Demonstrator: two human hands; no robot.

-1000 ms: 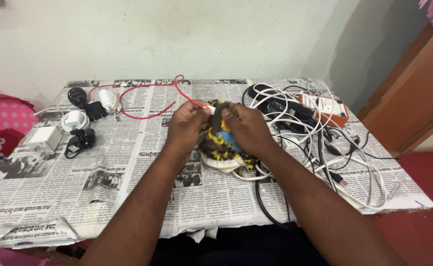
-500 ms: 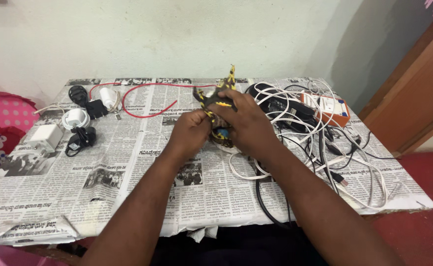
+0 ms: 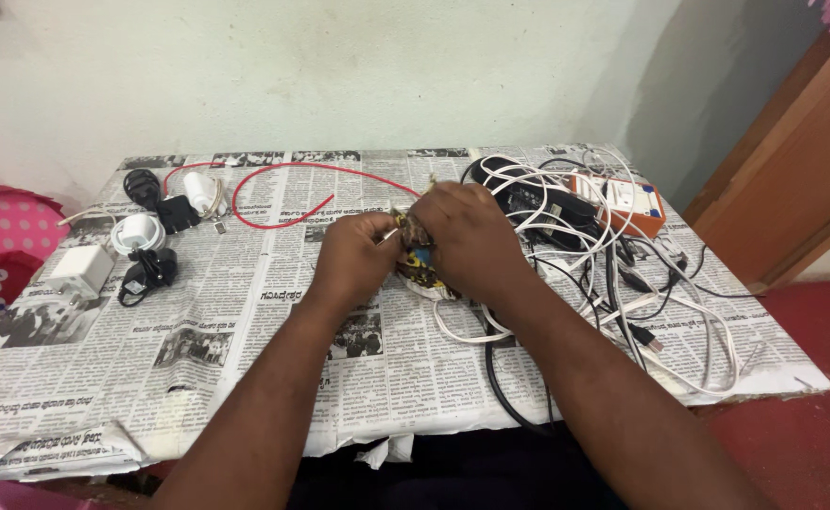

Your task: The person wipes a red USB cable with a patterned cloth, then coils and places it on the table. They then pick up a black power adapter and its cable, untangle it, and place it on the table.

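Both my hands meet over the middle of a table covered in newspaper (image 3: pixel 245 321). My left hand (image 3: pixel 353 260) and my right hand (image 3: pixel 467 241) are closed on a small dark cloth with yellow and blue print (image 3: pixel 417 260), bunched between them. A white cable (image 3: pixel 462 331) runs out from under the cloth. A red wire (image 3: pixel 282 194) curves across the paper behind my left hand and ends near my fingers.
A tangle of white and black cables (image 3: pixel 613 274) lies right of my hands, with an orange-and-white box (image 3: pixel 627 203) behind it. At the left sit a white adapter (image 3: pixel 79 269), a white round coil (image 3: pixel 138 229) and black chargers (image 3: pixel 150 269). A pink dotted chair (image 3: pixel 4 236) stands beyond the left edge.
My right hand lifted the cloth's end up and then brought it down again. The cloth is now bunched smaller and tighter between both hands.
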